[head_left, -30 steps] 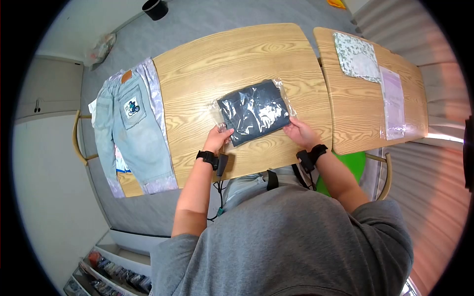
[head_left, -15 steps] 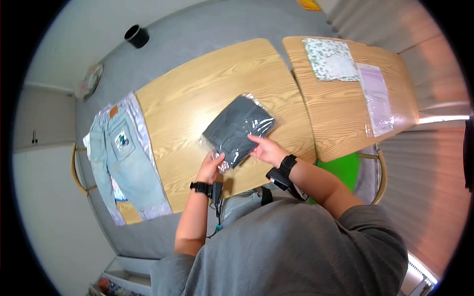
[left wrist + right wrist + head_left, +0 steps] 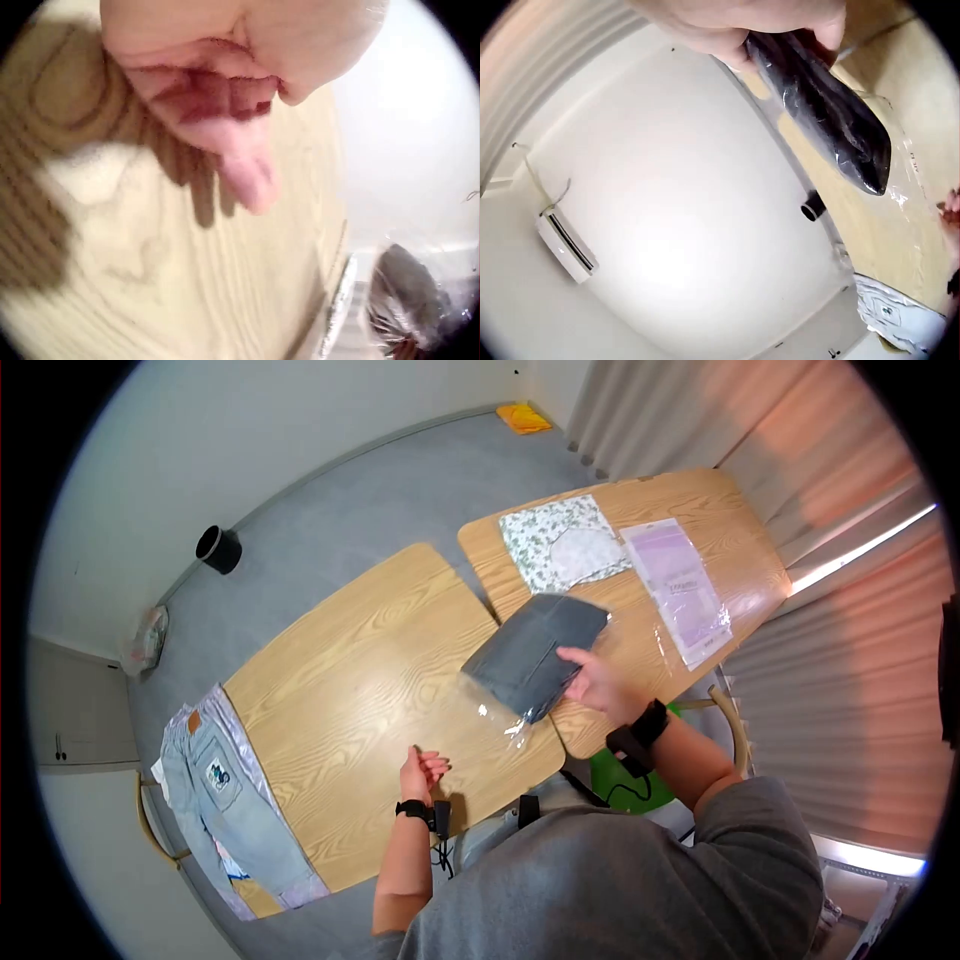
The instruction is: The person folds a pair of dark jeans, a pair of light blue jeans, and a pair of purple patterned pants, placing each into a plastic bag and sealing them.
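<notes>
A folded dark grey garment in a clear plastic bag [image 3: 530, 650] hangs over the gap between the two tables. My right hand [image 3: 600, 688] grips it at the near right edge, thumb on top and fingers beneath. In the right wrist view the bagged garment [image 3: 829, 112] is seen edge-on, and the bag's loose clear end trails off it. My left hand [image 3: 422, 772] holds nothing and hovers low over the near part of the wooden table [image 3: 350, 700], fingers loosely bent. The left wrist view shows that hand [image 3: 217, 97] casting a shadow on the wood.
Light blue jeans [image 3: 225, 790] lie with a lilac garment at the left end of the table. On the right table [image 3: 740, 510] are a green-patterned white cloth item [image 3: 525, 545] and a lilac bagged item [image 3: 680, 590]. A green seat [image 3: 620, 780] stands below.
The left hand has let go of the bag. My right hand, which now grips the bagged garment alone, has carried it rightward toward the second table. The head view has turned right.
</notes>
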{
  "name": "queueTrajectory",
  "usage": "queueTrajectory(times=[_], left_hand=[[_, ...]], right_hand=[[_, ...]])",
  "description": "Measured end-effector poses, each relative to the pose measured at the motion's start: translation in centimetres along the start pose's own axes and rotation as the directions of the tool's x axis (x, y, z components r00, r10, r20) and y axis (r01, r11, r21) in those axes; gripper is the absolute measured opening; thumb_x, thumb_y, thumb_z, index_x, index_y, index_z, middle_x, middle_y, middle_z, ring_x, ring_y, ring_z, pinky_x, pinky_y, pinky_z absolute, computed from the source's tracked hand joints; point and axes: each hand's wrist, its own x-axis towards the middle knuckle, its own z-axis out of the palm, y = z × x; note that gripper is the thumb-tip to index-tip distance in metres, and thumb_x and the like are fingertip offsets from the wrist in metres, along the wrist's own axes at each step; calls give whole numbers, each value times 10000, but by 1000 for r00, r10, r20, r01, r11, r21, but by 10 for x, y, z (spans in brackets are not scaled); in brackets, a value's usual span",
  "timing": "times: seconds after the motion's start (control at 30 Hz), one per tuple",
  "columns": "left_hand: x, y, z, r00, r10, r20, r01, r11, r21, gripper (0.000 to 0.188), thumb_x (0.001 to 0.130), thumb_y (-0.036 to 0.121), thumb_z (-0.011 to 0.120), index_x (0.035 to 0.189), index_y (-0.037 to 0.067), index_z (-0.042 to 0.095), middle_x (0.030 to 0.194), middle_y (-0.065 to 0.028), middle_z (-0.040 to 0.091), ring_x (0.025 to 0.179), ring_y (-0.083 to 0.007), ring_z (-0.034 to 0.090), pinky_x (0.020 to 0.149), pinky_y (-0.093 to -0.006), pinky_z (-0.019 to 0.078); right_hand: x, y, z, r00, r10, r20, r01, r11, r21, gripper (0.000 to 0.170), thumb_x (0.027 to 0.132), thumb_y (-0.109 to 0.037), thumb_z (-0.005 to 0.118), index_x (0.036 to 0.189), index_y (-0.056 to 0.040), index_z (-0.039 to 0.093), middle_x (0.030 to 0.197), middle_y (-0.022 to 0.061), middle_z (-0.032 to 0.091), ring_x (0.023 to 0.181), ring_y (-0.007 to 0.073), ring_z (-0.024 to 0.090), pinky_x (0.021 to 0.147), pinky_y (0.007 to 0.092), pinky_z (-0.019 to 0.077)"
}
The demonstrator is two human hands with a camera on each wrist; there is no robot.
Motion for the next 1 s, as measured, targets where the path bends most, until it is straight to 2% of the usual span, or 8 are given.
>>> queueTrajectory(times=[0.23, 0.37, 0.4, 0.57, 0.7, 0.77, 0.87, 1.0], left_hand=[[9, -6, 14, 937, 83, -339, -78, 997, 29, 546, 956, 478, 315, 729, 48, 562, 587, -91, 617, 435, -164, 549, 407, -251, 391], [19, -11, 5, 919, 53, -391, -54, 999, 10, 556, 947, 491, 340, 699, 46, 560, 557, -84, 595, 408, -166, 529, 388, -260, 405], [19, -15, 4, 920, 85, -382, -85, 996, 17, 558, 945, 494, 345, 696, 43, 559, 552, -85, 591, 406, -168, 527, 387, -262, 408], [15, -4, 11, 891, 45, -452, -33, 999, 35, 579, 943, 474, 372, 691, -6, 573, 553, -125, 596, 392, -194, 528, 379, -273, 416], [16, -5, 10, 887, 32, -460, -27, 999, 18, 585, 943, 474, 369, 684, -8, 576, 556, -126, 600, 389, -193, 529, 378, -272, 417], [16, -4, 9, 893, 8, -450, -11, 1000, -4, 581, 944, 468, 371, 671, -2, 576, 557, -125, 603, 387, -189, 531, 379, -273, 421], [20, -9, 6, 919, 46, -393, -78, 995, -66, 566, 942, 456, 385, 649, 7, 564, 549, -129, 595, 387, -190, 532, 400, -288, 459], [26, -18, 4, 943, 59, -328, -141, 962, -232, 523, 958, 399, 385, 663, -1, 549, 522, -125, 562, 388, -202, 536, 442, -342, 512]], right_hand=[[40, -137, 6, 927, -371, -44, 374, 925, 73, 251, 856, -78, 605, 1098, -53, 546, 1089, 71, 617, 1010, 238, 582, 918, 365, 458], [120, -177, -31, 927, -361, 104, 331, 916, 228, 213, 841, -85, 636, 1042, -72, 566, 1066, 65, 624, 1029, 218, 561, 925, 358, 437], [135, -178, -40, 925, -359, 125, 332, 923, 194, 215, 839, -118, 649, 1036, -81, 573, 1060, 62, 625, 1040, 209, 554, 926, 353, 433], [194, -163, -101, 930, -264, -256, 242, 964, -113, 435, 848, -230, 654, 1161, 10, 470, 1162, 164, 546, 1080, 261, 539, 952, 355, 414], [176, -164, -103, 952, -247, -180, 206, 953, -220, 408, 852, -238, 650, 1108, 23, 469, 1112, 184, 529, 1076, 284, 532, 933, 347, 450], [166, -166, -105, 941, -298, -159, 233, 914, -332, 521, 893, -308, 581, 1227, 44, 393, 1227, 208, 481, 1132, 288, 502, 960, 380, 421], [155, -145, -120, 923, -351, -158, 309, 920, -240, 436, 934, -290, 499, 1209, 34, 402, 1203, 190, 501, 1120, 286, 503, 957, 379, 429], [142, -73, -145, 988, -144, -57, 115, 931, -346, 298, 930, -247, 484, 1089, 5, 479, 1114, 155, 545, 1064, 252, 530, 949, 357, 438]])
